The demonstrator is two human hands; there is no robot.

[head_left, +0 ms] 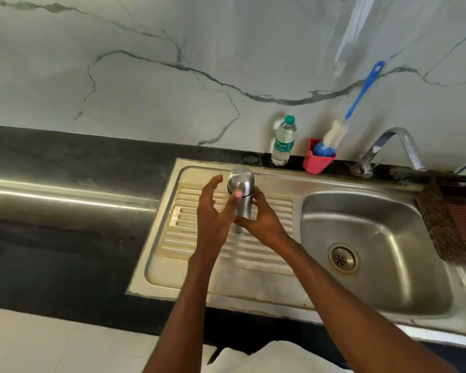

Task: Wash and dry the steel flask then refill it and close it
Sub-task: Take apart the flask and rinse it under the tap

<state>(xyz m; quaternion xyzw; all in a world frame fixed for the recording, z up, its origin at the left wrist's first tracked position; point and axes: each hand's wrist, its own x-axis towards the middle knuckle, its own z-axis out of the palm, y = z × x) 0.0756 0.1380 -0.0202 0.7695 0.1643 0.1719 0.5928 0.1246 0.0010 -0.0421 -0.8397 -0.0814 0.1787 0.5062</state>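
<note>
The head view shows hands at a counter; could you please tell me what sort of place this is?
Most likely a home kitchen: a stainless steel sink with ribbed drainboard, a curved chrome tap above it, and a blue-handled bottle brush standing in a red plastic cup by the marble-patterned wall.

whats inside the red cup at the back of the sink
A bottle brush stands in the red cup, its blue and white bristle end inside and its blue handle leaning up against the wall. The cup's walls hide its bottom and anything else inside.
</note>
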